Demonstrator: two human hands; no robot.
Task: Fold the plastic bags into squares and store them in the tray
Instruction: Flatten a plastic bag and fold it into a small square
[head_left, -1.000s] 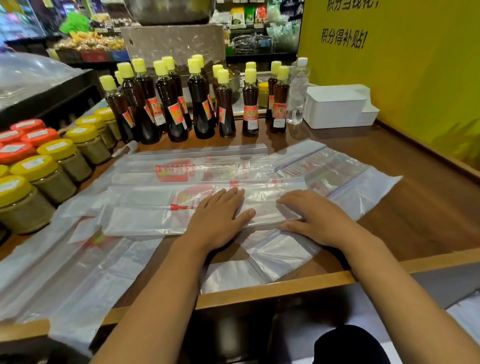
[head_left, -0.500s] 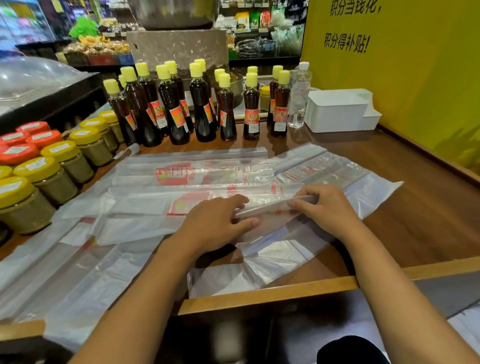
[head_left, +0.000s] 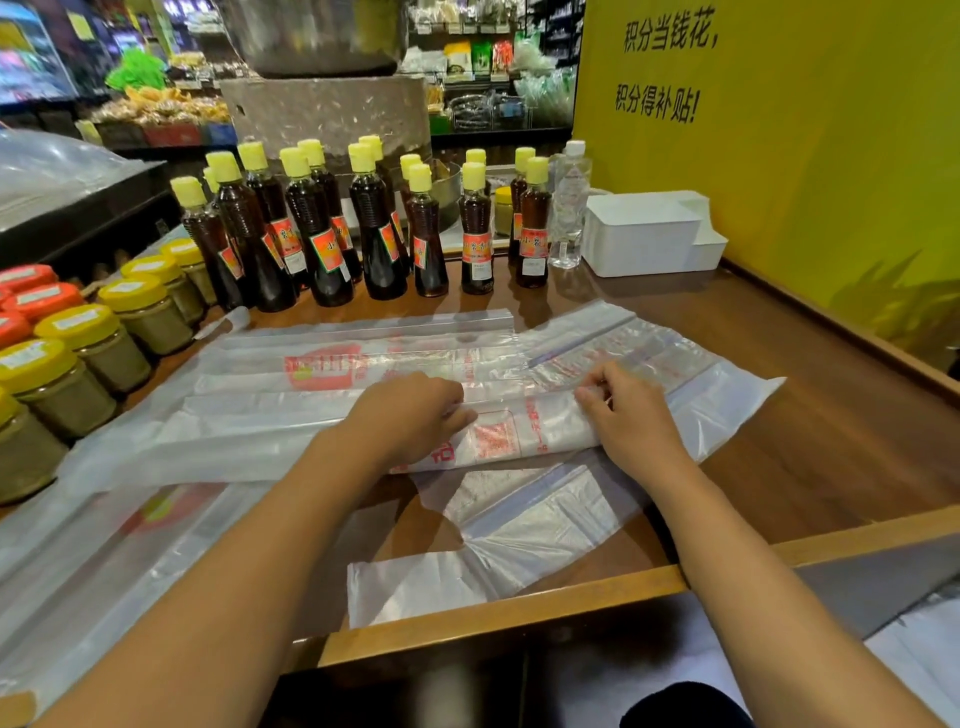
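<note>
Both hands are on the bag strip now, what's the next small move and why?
Probably lay the lifted edge over and press it flat: the left hand and right hand grip the long plastic bag, still a strip, not a square.

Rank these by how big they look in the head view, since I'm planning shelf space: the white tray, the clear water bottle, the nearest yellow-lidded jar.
1. White tray
2. Yellow-lidded jar, though nearness to the camera enlarges it
3. Water bottle

Bare forearms, no sleeves visible
</note>
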